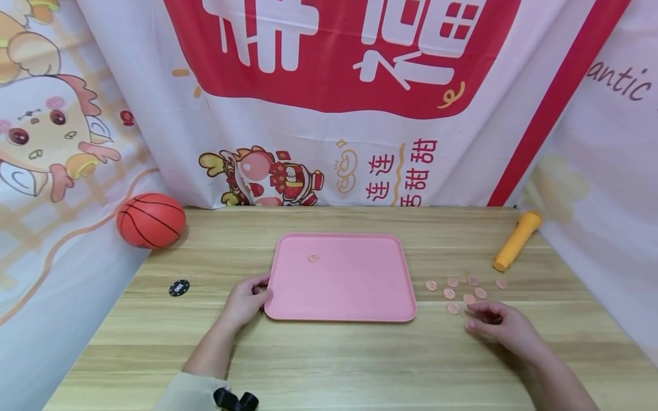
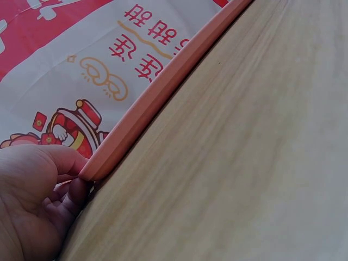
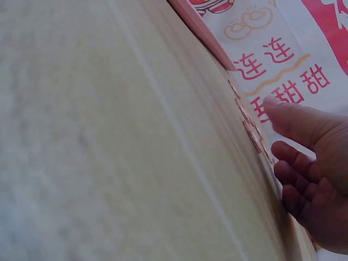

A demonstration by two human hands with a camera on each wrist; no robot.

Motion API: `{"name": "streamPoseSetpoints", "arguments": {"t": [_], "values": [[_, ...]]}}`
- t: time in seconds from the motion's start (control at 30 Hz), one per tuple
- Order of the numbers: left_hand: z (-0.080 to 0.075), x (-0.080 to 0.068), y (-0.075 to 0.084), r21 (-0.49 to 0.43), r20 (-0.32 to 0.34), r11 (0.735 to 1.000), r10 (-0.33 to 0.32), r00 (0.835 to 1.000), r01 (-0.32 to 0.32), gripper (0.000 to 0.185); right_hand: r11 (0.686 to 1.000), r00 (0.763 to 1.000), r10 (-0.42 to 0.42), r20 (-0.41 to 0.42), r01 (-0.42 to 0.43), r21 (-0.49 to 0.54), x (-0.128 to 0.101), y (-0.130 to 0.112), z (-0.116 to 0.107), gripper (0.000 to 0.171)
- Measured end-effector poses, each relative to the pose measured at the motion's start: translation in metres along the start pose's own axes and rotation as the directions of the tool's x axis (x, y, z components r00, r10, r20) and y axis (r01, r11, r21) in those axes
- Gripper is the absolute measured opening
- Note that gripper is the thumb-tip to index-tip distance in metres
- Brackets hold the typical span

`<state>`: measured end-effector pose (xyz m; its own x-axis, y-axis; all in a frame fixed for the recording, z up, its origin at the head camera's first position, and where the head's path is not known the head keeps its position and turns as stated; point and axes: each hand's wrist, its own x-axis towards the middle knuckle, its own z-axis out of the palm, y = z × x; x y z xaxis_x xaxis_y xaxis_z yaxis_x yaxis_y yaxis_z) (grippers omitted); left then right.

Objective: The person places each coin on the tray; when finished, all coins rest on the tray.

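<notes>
Head view shows a pink tray point(image 1: 360, 285) lying flat in the middle of the wooden surface point(image 1: 329, 365), with one small pinkish disc point(image 1: 313, 258) already inside it near its far left part. Eight more discs point(image 1: 462, 290) of the same kind lie loose on the surface just right of the tray, so judging by this layout the moving of discs is barely started: one in, the bulk outside. The left hand point(image 1: 245, 299) rests at the tray's near left corner, its fingers point(image 2: 76, 191) curled against the rim as if steadying it. The right hand point(image 1: 501, 325) hovers just beside the nearest discs, fingers point(image 3: 296, 163) loosely bent and holding nothing that I can see.
</notes>
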<state>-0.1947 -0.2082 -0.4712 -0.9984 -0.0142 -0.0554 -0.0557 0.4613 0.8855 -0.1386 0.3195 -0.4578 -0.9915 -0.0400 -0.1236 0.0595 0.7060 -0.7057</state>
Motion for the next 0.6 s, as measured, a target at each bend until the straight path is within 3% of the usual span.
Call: {"name": "streamPoseSetpoints", "arguments": {"t": [0.3,0.6], "values": [[-0.0009,-0.0022,0.0029,0.009,-0.003,1.0,-0.007,1.0,0.007,0.046,0.991,0.996,-0.036,0.076,0.046,-0.128,0.0014,-0.0005,-0.0033,0.038],[0.001,-0.0005,0.0021,0.003,-0.004,1.0,-0.004,1.0,0.004,0.047,0.991,0.992,-0.071,0.107,0.083,-0.104,0.003,-0.0004,-0.0036,0.03]]}}
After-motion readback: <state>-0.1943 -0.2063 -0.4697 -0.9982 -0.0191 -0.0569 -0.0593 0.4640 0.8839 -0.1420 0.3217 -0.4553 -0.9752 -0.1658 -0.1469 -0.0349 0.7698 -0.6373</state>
